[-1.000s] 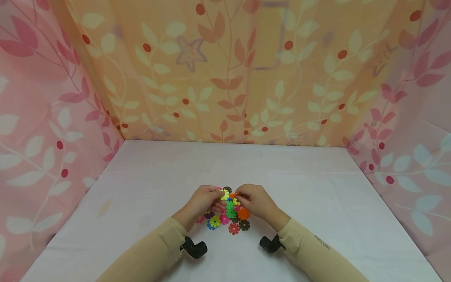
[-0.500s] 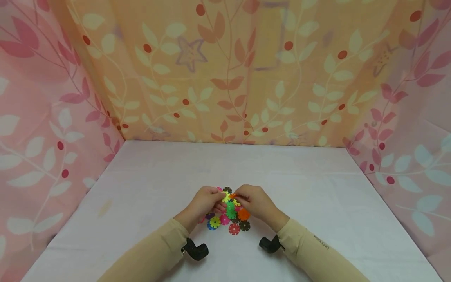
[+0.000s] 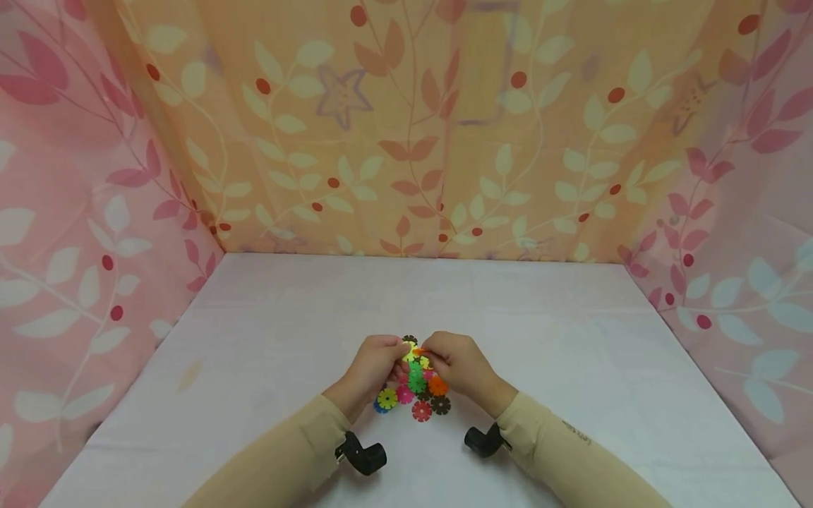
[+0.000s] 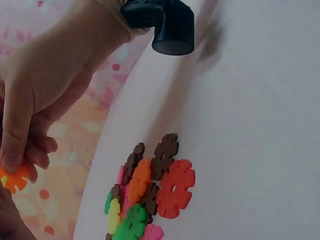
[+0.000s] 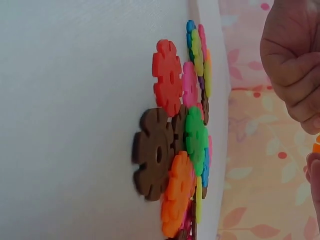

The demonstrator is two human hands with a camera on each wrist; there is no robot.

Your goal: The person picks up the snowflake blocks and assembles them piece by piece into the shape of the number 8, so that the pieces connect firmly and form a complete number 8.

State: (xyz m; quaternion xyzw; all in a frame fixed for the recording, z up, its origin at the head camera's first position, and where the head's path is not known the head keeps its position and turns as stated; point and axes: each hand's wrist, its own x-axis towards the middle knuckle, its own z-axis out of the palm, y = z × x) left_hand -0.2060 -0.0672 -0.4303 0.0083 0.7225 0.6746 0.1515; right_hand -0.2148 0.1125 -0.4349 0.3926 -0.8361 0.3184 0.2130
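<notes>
My left hand (image 3: 368, 367) pinches a yellow notched plastic disc (image 3: 409, 349) above a pile of similar discs. Facing it, my right hand (image 3: 460, 363) pinches an orange notched disc (image 4: 19, 180), seen nearly edge-on in the head view. The two discs meet or overlap between the fingertips; whether their slots are joined cannot be told. In the left wrist view the right hand's thumb lies on the orange disc, with a bit of yellow beside it. Fingers cover most of both discs.
Under the hands, loose discs lie piled on the white tabletop (image 3: 540, 331), among them a red (image 5: 167, 77), a brown (image 5: 152, 155), a green (image 5: 196, 140) and an orange one (image 5: 177, 195). Floral curtains (image 3: 413, 127) stand behind the table and at both sides.
My left hand has shifted slightly right, bringing the yellow disc closer to the orange one. The right hand stays almost in place. The left hand now covers more discs at the pile's left side.
</notes>
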